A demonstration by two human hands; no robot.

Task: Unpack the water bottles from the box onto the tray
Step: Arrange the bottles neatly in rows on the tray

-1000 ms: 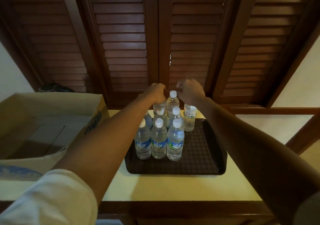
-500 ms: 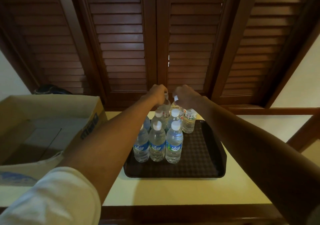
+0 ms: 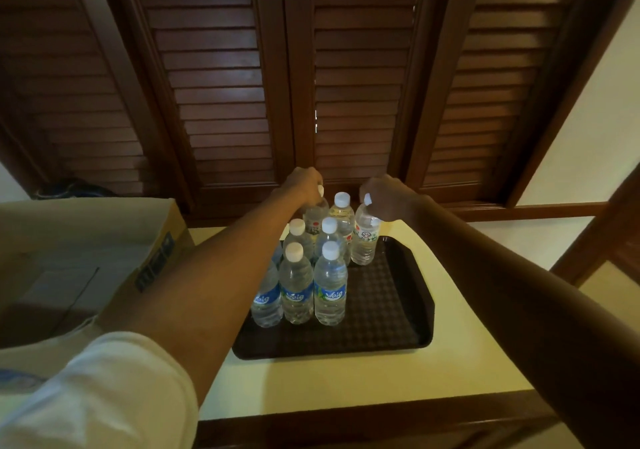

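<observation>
Fingers of both hands: curled shut round bottle tops at the tray's far edge. Left hand [image 3: 302,182] grips the neck of the far-left bottle [image 3: 314,218], cap showing beside the fingers. Right hand [image 3: 388,196] grips the neck of the far-right bottle [image 3: 364,240], which tilts left at the top, its base on the tray.

Shutters [image 3: 221,78]: dark louvred wood, behind the worktop.

Box [image 3: 104,227]: cardboard, open, at the worktop's left edge; inside dim, no bottles visible.

Worktop [image 3: 346,379]: pale, wooden front edge.

Tray [image 3: 391,313]: dark, textured, centre of the worktop, just right of the box; right half bare.

Bottles [image 3: 329,289]: clear, white caps, upright, clustered on the tray's left half; near row has blue labels.

Change: half a second ago the hands were closer together; now they are apart, a free bottle's cap [image 3: 342,199] showing between them.
</observation>
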